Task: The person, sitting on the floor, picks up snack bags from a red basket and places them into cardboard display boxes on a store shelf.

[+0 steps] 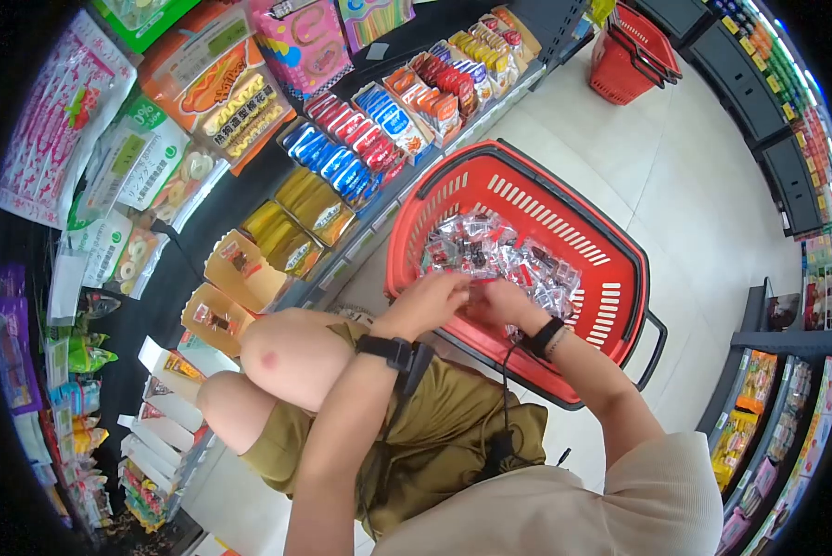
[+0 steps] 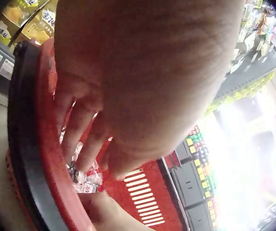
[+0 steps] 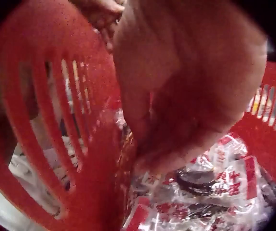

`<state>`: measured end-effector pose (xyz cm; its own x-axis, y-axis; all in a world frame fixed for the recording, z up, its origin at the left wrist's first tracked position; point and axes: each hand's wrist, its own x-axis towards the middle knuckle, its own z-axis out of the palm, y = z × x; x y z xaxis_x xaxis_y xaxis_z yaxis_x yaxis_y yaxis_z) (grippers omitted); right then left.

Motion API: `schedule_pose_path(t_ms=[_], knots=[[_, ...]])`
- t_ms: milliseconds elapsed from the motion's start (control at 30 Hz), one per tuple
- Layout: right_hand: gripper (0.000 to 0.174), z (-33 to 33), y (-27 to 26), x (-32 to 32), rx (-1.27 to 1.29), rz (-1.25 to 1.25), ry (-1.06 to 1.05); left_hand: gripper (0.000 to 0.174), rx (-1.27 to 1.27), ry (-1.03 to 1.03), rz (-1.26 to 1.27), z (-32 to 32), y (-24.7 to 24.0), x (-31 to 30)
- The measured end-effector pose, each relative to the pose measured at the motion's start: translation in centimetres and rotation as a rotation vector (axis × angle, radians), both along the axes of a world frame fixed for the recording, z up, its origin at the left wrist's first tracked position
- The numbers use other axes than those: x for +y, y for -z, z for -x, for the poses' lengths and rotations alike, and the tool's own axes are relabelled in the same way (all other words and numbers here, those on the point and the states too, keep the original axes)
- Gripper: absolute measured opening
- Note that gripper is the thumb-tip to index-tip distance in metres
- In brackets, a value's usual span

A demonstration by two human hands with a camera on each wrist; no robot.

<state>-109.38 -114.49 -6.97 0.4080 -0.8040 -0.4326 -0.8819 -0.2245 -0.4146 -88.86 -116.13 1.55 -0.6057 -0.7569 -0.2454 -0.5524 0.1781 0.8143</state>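
Many small clear packets with red and white print and dark contents [image 1: 499, 246] lie heaped in a red shopping basket [image 1: 610, 250]. My left hand [image 1: 434, 301] reaches over the basket's near side, its fingers [image 2: 84, 130] spread, loosely bent and pointing down at the packets. My right hand [image 1: 501, 304] is close beside it, low over the heap. In the right wrist view, the right palm [image 3: 191, 82] faces the camera and its fingers bend down to the packets [image 3: 200, 180] by the slotted wall. Its fingertips are hidden, so I cannot tell whether they pinch a packet.
Snack shelves on the left hold boxes of red and blue packs [image 1: 342, 153], golden packs [image 1: 291, 218] and open cardboard boxes [image 1: 216, 310]. A second red basket [image 1: 629, 56] stands farther along the tiled floor [image 1: 703, 213]. More shelves [image 1: 759, 417] line the right.
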Motion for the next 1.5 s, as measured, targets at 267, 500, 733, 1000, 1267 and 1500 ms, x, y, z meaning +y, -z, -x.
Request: schedule_pose_path(t_ms=[267,500,733,1000,1267,1500], knots=[[0.018,2.4,-9.1,-1.7,-0.957,-0.19,0.622,0.031,0.403,-0.501,0.061,0.9,1.1,-2.2],[0.015,-0.3,-11.9,-3.3,-1.223,-0.226,0.627,0.023,0.582,-0.535,-0.201,-1.4,-3.2,-2.1],[0.013,-5.2,-12.2,-5.3,-1.269,-0.263,0.553,0.021,0.823,-0.693,-0.127,-4.6,-1.0,-1.2],[0.015,-15.0,-12.1,-8.9,-1.07,-0.065,0.176,0.018,0.746,-0.99,0.058,-11.7,0.2,2.2],[0.024,-22.7,-8.2,-10.7,-0.656,-0.046,-0.238,0.017,0.177,-1.399,0.363,-16.9,3.9,3.2],[0.029,-23.6,-4.8,-12.0,-0.641,-0.087,-0.217,0.018,0.172,-1.475,0.282,-17.2,4.9,2.1]])
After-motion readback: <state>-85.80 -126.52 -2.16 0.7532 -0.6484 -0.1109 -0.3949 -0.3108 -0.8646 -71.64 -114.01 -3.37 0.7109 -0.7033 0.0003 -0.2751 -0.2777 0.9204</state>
